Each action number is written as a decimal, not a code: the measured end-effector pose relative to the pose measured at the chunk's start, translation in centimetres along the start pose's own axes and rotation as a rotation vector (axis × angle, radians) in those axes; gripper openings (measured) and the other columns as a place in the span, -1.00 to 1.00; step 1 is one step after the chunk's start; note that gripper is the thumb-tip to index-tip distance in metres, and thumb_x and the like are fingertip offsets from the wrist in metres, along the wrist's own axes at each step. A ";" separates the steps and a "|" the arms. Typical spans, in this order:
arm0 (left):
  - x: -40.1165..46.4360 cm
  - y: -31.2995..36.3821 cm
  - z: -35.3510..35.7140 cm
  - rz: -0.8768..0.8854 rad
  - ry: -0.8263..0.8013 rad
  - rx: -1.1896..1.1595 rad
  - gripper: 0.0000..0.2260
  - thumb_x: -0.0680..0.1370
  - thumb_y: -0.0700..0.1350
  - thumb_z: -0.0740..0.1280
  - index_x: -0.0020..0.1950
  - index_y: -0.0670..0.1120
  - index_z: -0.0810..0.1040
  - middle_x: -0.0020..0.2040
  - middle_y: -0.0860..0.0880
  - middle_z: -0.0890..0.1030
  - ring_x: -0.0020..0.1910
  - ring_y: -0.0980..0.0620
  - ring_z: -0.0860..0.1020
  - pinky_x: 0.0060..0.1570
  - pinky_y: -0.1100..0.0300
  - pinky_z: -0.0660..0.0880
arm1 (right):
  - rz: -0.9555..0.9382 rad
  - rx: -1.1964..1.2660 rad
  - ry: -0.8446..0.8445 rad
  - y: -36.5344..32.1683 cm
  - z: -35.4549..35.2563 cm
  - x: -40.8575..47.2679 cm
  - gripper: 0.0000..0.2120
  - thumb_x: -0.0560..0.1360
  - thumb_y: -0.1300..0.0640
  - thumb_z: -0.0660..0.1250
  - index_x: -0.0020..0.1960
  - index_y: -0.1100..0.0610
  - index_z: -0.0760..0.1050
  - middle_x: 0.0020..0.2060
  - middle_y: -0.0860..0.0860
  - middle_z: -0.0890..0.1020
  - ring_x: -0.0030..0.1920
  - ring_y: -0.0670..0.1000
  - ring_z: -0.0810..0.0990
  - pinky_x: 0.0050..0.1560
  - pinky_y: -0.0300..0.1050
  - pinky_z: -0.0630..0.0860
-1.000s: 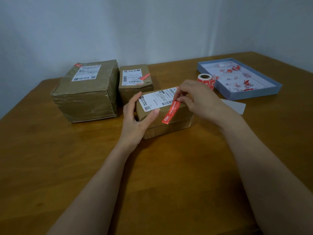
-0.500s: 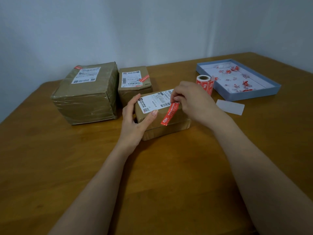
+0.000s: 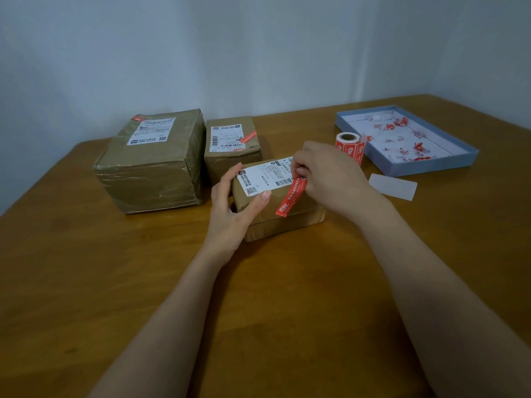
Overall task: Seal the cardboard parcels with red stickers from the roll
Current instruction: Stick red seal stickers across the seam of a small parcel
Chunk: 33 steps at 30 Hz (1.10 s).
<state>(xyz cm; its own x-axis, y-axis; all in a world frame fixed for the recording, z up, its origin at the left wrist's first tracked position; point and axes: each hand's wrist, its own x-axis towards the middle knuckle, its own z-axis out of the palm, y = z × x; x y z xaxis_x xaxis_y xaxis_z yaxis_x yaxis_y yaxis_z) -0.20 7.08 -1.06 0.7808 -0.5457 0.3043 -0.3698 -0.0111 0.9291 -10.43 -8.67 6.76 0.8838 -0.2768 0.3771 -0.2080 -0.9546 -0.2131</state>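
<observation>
Wooden table (image 3: pixel 287 311) fills the lower view, pale wall behind. Biggest thing on it: large parcel (image 3: pixel 152 165) at far left, wrapped in glossy tape, white shipping label on top, small red sticker at its far top corner. Shallow blue tray (image 3: pixel 448 168) sits at far right, white inside, scattered with red and white scraps. Medium parcel (image 3: pixel 232 150) stands just right of the large one, white label on top, a red sticker over the label's right edge.

Small parcel (image 3: pixel 275 196) is nearest the person, in front of the medium one, white label with barcode on top. Left hand (image 3: pixel 232 214) grips its left end, thumb lying across the near top edge, fingers curled round the far left corner. Right hand (image 3: pixel 330 176) is over the parcel's top right, fingertips pinching the upper end of a red sticker (image 3: pixel 290 196). The sticker runs diagonally from the label's barcode edge down over the parcel's front edge; lower end looks loose, hard to say whether it touches the cardboard. Hands are apart, one at each end of the small parcel.

Sticker roll (image 3: pixel 349 143) stands between the right hand and the tray, a strip of red stickers hanging off it. White backing slip (image 3: pixel 393 186) lies flat on the table just in front of the tray.
</observation>
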 end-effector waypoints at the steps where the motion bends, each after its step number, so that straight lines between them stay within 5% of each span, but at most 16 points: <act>1: 0.0 0.0 0.0 -0.001 0.000 0.003 -0.31 0.30 0.29 0.45 0.40 0.31 0.30 0.42 0.02 0.29 0.38 0.00 0.36 0.16 0.08 0.57 | -0.002 -0.008 0.003 0.0 0.0 0.0 -0.93 0.56 0.17 0.28 -0.06 0.03 0.50 -0.10 -0.06 0.45 -0.04 -0.05 0.45 -0.07 -0.07 0.51; 6: 0.0 -0.1 0.0 0.004 -0.004 0.003 -0.33 0.33 0.27 0.44 0.40 0.31 0.29 0.43 0.02 0.28 0.38 0.01 0.34 0.12 0.16 0.57 | 0.018 0.068 0.026 0.7 0.3 -0.2 -0.88 0.59 0.17 0.22 -0.10 -0.01 0.41 -0.07 -0.06 0.47 -0.03 -0.07 0.45 -0.15 -0.21 0.36; 13: -0.1 0.1 0.1 0.001 -0.002 -0.013 -0.34 0.33 0.21 0.42 0.40 0.28 0.30 0.43 0.00 0.28 0.37 -0.01 0.36 0.01 0.26 0.59 | 0.002 0.166 0.026 1.5 0.3 -0.8 -0.76 0.60 0.19 0.20 0.13 0.05 0.61 0.10 -0.01 0.54 0.12 -0.04 0.48 0.03 -0.18 0.44; 26: -0.1 0.1 0.0 -0.022 -0.008 -0.004 -0.25 0.26 0.32 0.43 0.42 0.27 0.30 0.43 0.00 0.28 0.37 -0.03 0.36 0.09 0.10 0.60 | 0.003 0.272 0.012 1.6 0.1 -1.3 -0.90 0.55 0.15 0.32 0.03 0.04 0.58 -0.01 -0.09 0.53 0.03 -0.12 0.47 0.06 -0.22 0.47; 33: -0.1 0.0 -0.1 -0.015 -0.015 -0.003 -0.27 0.30 0.28 0.43 0.43 0.26 0.29 0.43 0.00 0.27 0.38 -0.05 0.35 0.04 0.17 0.61 | 0.047 0.269 0.059 1.1 0.3 -1.2 -0.91 0.54 0.12 0.34 0.02 0.08 0.57 -0.01 -0.04 0.57 0.00 -0.10 0.50 0.00 -0.25 0.44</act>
<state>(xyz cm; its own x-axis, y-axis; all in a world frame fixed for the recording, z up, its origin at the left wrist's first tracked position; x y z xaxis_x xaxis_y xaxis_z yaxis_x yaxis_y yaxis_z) -0.23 7.16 -1.02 0.7785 -0.5583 0.2868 -0.3564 -0.0170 0.9342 -11.61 -9.33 5.82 0.8485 -0.3332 0.4111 -0.1224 -0.8793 -0.4602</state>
